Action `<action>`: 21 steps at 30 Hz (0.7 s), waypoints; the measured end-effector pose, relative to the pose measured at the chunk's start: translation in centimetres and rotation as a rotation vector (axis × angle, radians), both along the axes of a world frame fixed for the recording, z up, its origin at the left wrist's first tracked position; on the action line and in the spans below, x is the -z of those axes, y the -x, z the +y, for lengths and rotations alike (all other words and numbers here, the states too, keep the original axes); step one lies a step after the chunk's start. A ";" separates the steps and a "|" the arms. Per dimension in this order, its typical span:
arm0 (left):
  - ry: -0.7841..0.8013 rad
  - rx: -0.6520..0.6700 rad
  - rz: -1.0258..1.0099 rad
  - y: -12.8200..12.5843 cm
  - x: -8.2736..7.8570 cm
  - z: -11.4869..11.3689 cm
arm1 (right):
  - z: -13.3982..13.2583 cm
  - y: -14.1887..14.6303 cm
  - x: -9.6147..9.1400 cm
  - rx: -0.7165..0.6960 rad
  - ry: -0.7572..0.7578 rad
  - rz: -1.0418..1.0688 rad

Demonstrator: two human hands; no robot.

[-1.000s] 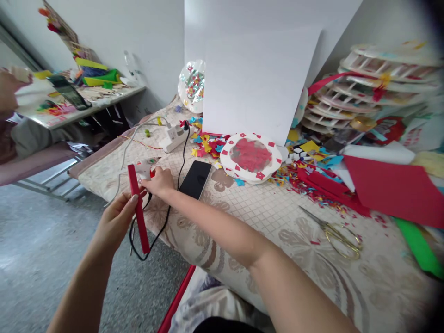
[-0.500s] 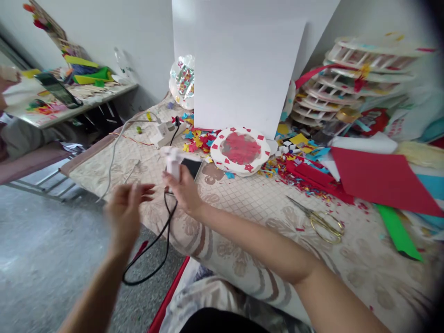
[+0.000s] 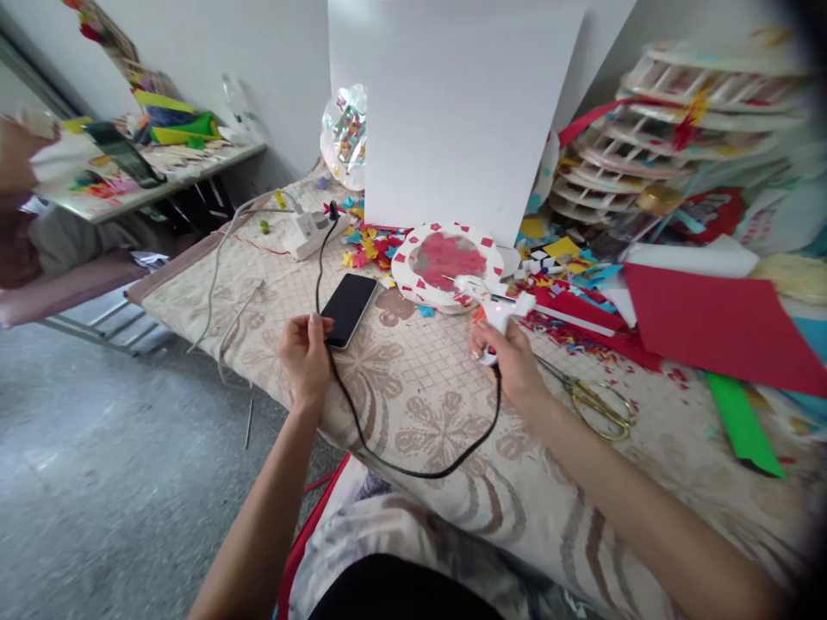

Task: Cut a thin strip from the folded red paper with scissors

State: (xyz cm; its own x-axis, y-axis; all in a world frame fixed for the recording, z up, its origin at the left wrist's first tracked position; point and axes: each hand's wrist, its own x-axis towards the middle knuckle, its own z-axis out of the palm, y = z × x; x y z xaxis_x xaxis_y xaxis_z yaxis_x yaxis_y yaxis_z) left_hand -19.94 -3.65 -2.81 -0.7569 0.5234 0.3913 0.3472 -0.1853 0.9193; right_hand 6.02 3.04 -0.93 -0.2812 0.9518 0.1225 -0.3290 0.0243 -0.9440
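Observation:
My right hand (image 3: 513, 357) is wrapped round the handle of a white hot glue gun (image 3: 496, 320). A glue stick (image 3: 568, 320) juts from its back, and the nozzle points left, in front of a white scalloped plate (image 3: 404, 274) with a red middle. A black cord (image 3: 413, 474) hangs in a loop from the gun's handle toward my left hand (image 3: 305, 357). There the thumb and fingers are pinched together on the cord, beside a black-screened phone (image 3: 349, 310) lying on the patterned cloth. Gold-handled scissors (image 3: 600, 406) lie near my right forearm.
A power strip (image 3: 314, 232) stands at the back left. Behind the plate rises a white board (image 3: 465, 120). Paper scraps (image 3: 368, 250), red paper (image 3: 717, 323), a green strip (image 3: 743, 422) and a tiered white structure (image 3: 672, 120) fill the right and back. A person (image 3: 71, 245) sits at another table, left.
My right hand has carried the glue gun rightward, from beside my left hand to before the plate. My left hand has moved right onto the cord, and the phone is uncovered.

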 end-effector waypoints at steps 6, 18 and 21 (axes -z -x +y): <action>0.000 0.030 0.033 0.3 -0.6 -1.1 | -0.2 -2.7 1.8 0.049 0.063 -0.086; 0.129 0.024 0.218 2.3 -0.6 -2.8 | -0.5 -2.8 2.1 0.062 0.002 -0.203; 0.177 0.072 0.258 2.4 -0.8 -2.7 | -0.6 -2.8 2.0 0.060 0.000 -0.212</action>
State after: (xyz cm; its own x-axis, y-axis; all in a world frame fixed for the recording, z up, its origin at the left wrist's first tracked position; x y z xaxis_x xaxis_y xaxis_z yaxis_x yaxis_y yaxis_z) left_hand -22.34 -6.36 -2.02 -0.6029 0.6495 0.4633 0.5647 -0.0628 0.8229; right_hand 8.79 2.43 -2.96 -0.2436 0.9676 0.0665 -0.1210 0.0377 -0.9919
